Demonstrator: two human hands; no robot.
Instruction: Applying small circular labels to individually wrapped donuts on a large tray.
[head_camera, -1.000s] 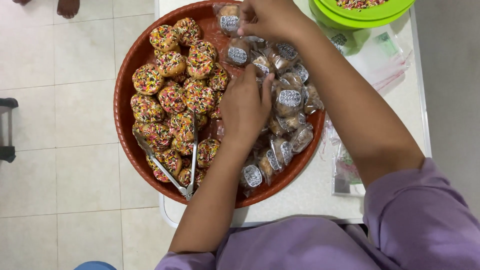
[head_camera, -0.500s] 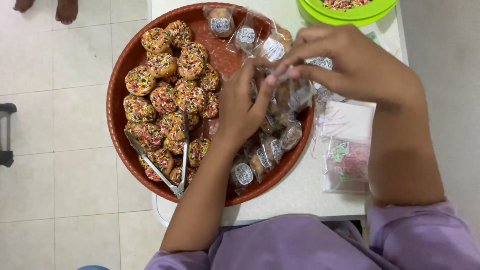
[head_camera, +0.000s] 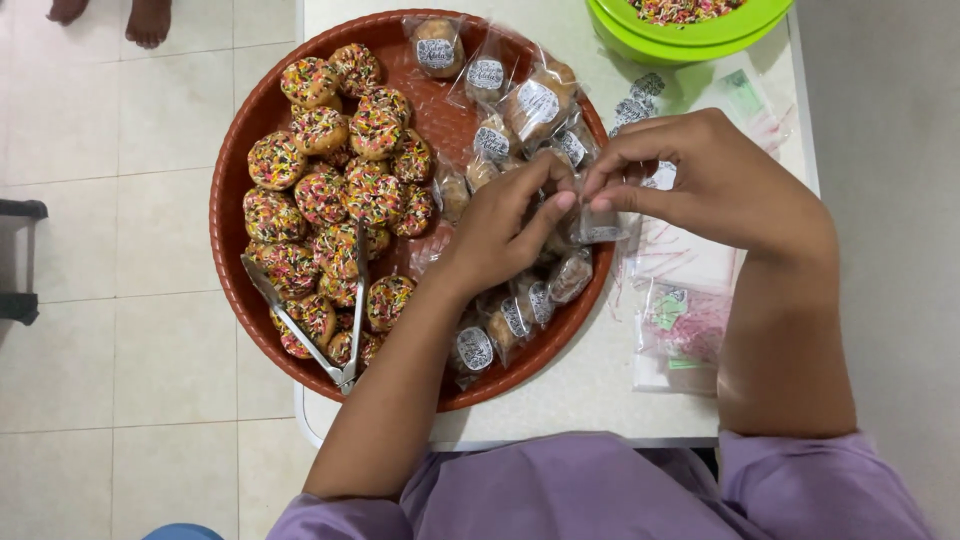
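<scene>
Both hands have drawn together, left hand (head_camera: 500, 235) and right hand (head_camera: 705, 180) pinching a light, crinkly bag (head_camera: 598, 225) by its slippery top, fragile cookie below the grip.

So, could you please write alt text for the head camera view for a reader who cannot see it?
A person's left hand and right hand pinch a small clear packet over a round red tray. The tray holds sprinkle-covered cookies, metal tongs and wrapped cookies. It rests on a white table.
</scene>
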